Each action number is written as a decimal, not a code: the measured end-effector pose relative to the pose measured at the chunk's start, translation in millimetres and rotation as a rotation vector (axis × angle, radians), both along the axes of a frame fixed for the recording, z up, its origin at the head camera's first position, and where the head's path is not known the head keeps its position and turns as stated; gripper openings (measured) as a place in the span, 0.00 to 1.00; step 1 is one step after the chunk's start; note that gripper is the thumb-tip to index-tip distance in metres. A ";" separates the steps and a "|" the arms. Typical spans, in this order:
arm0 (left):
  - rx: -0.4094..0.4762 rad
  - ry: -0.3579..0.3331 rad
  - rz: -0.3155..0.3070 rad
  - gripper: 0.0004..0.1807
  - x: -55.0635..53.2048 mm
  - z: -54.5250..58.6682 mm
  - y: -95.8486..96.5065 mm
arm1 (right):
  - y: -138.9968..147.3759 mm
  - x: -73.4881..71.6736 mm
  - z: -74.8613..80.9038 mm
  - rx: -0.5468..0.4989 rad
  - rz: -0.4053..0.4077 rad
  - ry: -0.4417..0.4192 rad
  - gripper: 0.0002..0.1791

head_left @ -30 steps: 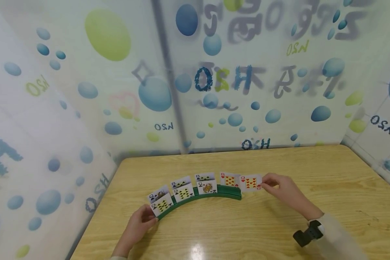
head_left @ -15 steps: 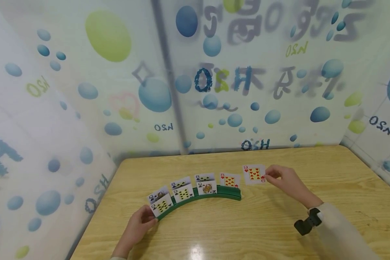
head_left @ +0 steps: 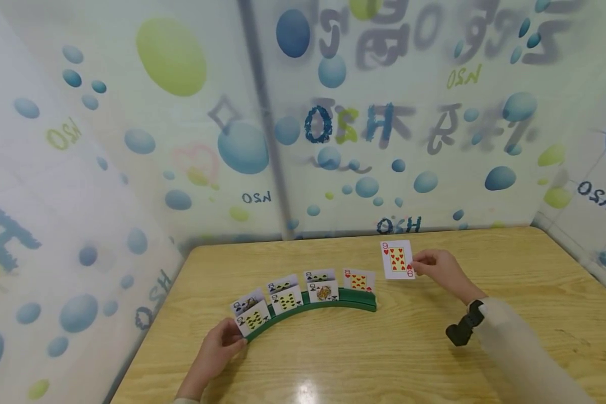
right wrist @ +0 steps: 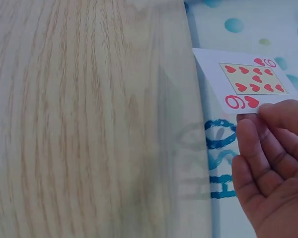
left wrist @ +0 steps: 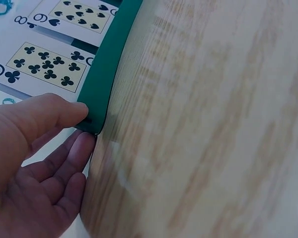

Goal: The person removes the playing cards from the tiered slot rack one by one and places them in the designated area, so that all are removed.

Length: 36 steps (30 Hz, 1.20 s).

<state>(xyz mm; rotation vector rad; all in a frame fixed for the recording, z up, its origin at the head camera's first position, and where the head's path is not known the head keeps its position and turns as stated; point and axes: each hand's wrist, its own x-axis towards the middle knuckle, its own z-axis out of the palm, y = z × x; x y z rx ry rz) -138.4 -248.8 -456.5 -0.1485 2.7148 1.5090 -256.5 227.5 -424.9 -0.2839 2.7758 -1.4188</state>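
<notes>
My right hand point(head_left: 441, 272) pinches a nine of hearts playing card point(head_left: 398, 260) by its lower right edge, thumb in front, the card upright above the back of the table. A curved green card holder point(head_left: 353, 298) stands at the middle left, bearing playing cards in two rows. My left hand point(head_left: 217, 348) grips its left end, thumb point(left wrist: 72, 114) on top and the other fingers around the side. In the front row are a nine of clubs point(left wrist: 47, 67), a nine of spades point(left wrist: 82, 17) and a face card point(head_left: 323, 292). An eight of hearts point(head_left: 358, 279) stands behind, at the right end.
The wooden table point(head_left: 363, 359) reaches a patterned curtain point(head_left: 333, 191) along its back edge. Similar sheeting hangs at the left and right. A black device point(head_left: 464, 325) is strapped to my right wrist.
My right hand has drawn the nine of hearts from the holder's right end, up and back, turning it more upright. The left hand has stayed on the holder.
</notes>
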 end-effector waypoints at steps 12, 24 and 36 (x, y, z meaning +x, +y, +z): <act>-0.011 0.018 -0.005 0.15 0.1 -1.2 0.2 | 7.5 -22.7 -21.6 0.028 -0.049 -0.125 0.18; 0.016 0.026 -0.006 0.14 -0.1 -1.4 0.8 | 2.3 -27.3 -30.0 0.105 -0.157 -0.203 0.18; 0.022 0.036 -0.003 0.14 -0.3 -2.4 0.6 | -4.1 -23.8 -29.8 0.106 -0.166 -0.219 0.16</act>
